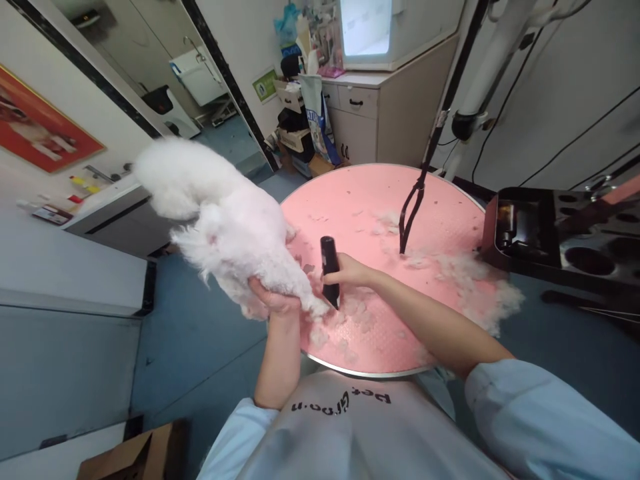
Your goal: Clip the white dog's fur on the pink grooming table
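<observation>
A fluffy white dog (245, 213) stands at the left side of a round pink grooming table (360, 190). My left hand (275, 298) is closed around one of its legs, and part of my fingers is hidden behind the fur. In my right hand (350, 270) is a black hair clipper (330, 257), held upright with its head pointing down. The clipper's lower end is right by the dog's paw (317, 307); whether they touch, I cannot tell. Loose tufts of cut fur (320, 335) lie on the table around the paw.
A black grooming loop (411, 217) hangs down to the table's right half. More cut fur (470, 273) is heaped near the right edge. Beside it stands a black tool tray (530, 263) with round holes. A cabinet (355, 107) stands behind, and a cardboard box (135, 457) sits at lower left.
</observation>
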Demonstrator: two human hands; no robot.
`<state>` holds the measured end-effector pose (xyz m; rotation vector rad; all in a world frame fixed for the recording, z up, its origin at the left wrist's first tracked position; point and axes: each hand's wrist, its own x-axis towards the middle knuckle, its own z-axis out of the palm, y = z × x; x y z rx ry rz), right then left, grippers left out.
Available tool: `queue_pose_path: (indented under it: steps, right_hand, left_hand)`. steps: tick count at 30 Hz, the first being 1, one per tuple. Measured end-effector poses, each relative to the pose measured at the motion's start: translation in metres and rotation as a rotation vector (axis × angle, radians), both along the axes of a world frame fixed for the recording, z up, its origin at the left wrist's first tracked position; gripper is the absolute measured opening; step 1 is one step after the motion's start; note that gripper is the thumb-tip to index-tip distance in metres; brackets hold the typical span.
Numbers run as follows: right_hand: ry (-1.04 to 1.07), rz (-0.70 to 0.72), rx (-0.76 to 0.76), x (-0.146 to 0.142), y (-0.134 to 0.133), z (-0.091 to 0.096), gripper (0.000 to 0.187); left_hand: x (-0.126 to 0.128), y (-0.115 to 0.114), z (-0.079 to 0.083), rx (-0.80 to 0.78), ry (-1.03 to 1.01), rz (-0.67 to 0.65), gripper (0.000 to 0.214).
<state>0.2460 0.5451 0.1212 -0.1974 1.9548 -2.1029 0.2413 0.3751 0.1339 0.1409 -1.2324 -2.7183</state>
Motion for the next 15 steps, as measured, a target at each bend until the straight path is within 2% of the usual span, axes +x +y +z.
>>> queue_pose_path:
  steps: [3,4,6,9,12,14,15]
  right_hand:
    - [0.008,-0.262,-0.080,0.004,0.015,0.008,0.028]
    - [0.025,-0.319,-0.130,0.008,0.017,0.011,0.034]
    - [0.079,-0.349,-0.169,0.018,0.017,0.017,0.045]
    - [0.225,-0.358,-0.040,0.040,0.007,0.022,0.045]
    - [0.358,-0.367,0.116,0.060,-0.008,0.017,0.040]
    - [0.423,-0.375,0.225,0.071,-0.017,0.010,0.037]
    - [0.465,-0.389,0.277,0.076,-0.019,0.007,0.036]
  left_hand:
    - [-0.003,-0.006,-0.009,-0.008,-0.048,-0.136,0.081]
    - [-0.005,-0.008,-0.013,-0.032,-0.072,-0.189,0.080]
    - [-0.012,-0.012,-0.022,-0.085,-0.107,-0.282,0.077]
    - [-0.023,-0.015,-0.035,-0.105,-0.094,-0.405,0.078]
    - [-0.031,-0.014,-0.045,-0.115,-0.109,-0.520,0.078]
    - [-0.033,-0.012,-0.051,-0.126,-0.146,-0.526,0.070]
    - [-0.034,-0.011,-0.053,-0.120,-0.143,-0.488,0.064]
